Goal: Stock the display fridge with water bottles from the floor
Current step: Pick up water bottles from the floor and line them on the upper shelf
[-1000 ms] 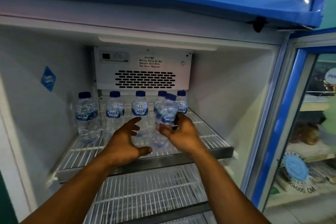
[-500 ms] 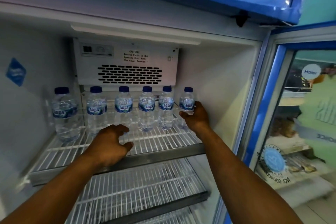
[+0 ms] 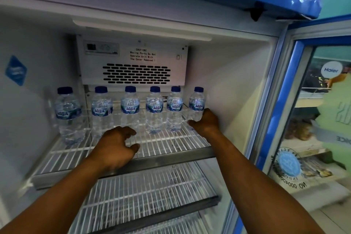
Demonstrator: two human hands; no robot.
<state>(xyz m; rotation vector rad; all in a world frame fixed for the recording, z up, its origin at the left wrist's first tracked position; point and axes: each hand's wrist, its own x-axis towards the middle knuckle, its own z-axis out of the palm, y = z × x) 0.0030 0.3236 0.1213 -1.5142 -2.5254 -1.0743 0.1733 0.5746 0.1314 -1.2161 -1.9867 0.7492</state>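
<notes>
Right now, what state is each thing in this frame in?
Fridge door: swung open.
Six Aqua water bottles: upright, capped, in one row at the back.
Top wire shelf: bare in front of the row.
Lower wire shelf: no bottles visible.
Right hand: grip on the rightmost bottle.
Left hand: open, holding nothing.

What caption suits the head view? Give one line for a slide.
Right hand grips the sixth water bottle on the top shelf; left hand rests empty.

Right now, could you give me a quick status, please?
Right hand on the rightmost bottle. Left hand empty over the shelf. Six bottles upright. Nothing blocking.
</notes>
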